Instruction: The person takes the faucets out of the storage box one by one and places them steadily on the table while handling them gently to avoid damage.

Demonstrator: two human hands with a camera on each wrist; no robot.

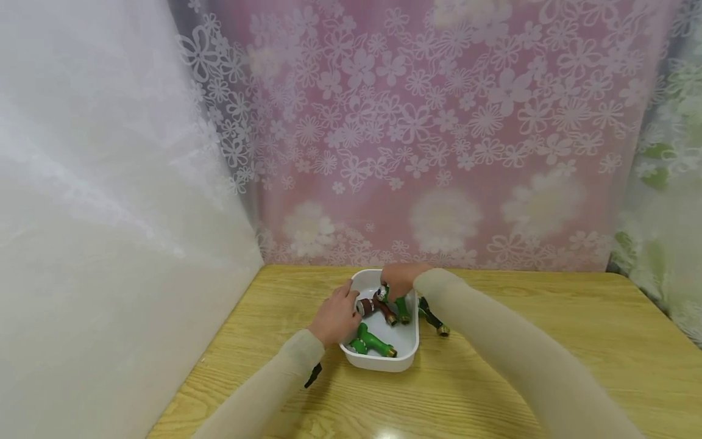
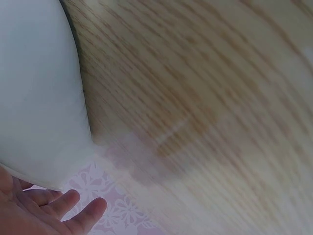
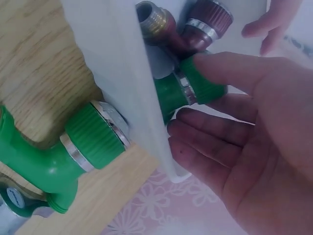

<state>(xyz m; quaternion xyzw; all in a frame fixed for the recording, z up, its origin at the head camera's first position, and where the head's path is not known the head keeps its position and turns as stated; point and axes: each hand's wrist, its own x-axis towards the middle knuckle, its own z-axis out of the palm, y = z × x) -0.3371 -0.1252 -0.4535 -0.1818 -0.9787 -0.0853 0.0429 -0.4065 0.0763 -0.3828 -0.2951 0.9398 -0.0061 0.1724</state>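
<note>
A white plastic tub (image 1: pixel 378 364) stands on the table. My right hand (image 1: pixel 401 279) reaches in at its far right corner, thumb and fingers pinching the ribbed knob of a green pipe valve (image 3: pixel 171 95). Against the tub's left rim rests my left hand (image 1: pixel 336 316), its fingers (image 2: pixel 93 215) loosely extended past the rim in the left wrist view; the thumb is hidden there. A dark red valve (image 1: pixel 365 306) lies in the tub between the hands. Nearer the front, another green valve (image 1: pixel 377 344) lies with its brass end to the right.
Outside the tub's right wall, another green valve (image 3: pixel 54 166) lies on the wooden table (image 1: pixel 548 341), with a chrome part (image 3: pixel 12 220) by it. Flowered pink cloth (image 1: pixel 439 152) hangs behind the table; a white sheet (image 1: pixel 109 213) hangs along the left.
</note>
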